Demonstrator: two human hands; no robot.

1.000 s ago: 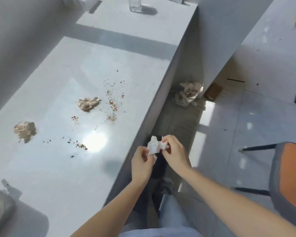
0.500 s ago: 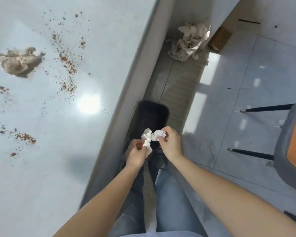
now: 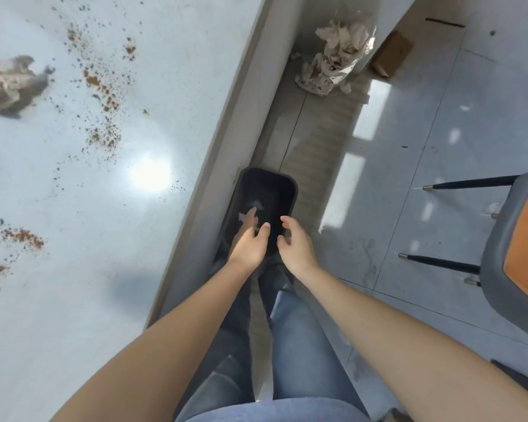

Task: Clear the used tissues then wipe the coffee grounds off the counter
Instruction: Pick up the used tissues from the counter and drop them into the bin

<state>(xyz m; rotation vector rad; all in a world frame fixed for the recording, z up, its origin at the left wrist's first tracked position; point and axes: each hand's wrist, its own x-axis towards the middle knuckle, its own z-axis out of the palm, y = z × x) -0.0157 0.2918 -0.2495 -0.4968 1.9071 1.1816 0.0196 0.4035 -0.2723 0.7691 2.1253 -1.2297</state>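
Head view. Black bin (image 3: pixel 290 190): on floor, against counter (image 3: pixel 73 300) base. Left hand (image 3: pixel 248 245), right hand (image 3: pixel 296 248): above bin, fingers spread, empty. White tissue (image 3: pixel 254 205): inside bin. Stained tissue (image 3: pixel 3 83), coffee grounds (image 3: pixel 104 95): on counter, left of bin.

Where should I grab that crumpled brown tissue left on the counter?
Pinch the raised crumpled middle of the used tissue from above with the left hand, which looks the nearer one. It lies as a loose mound on the counter, so no edge offers a hold; a top pinch should keep clear of the coffee grounds beside it.
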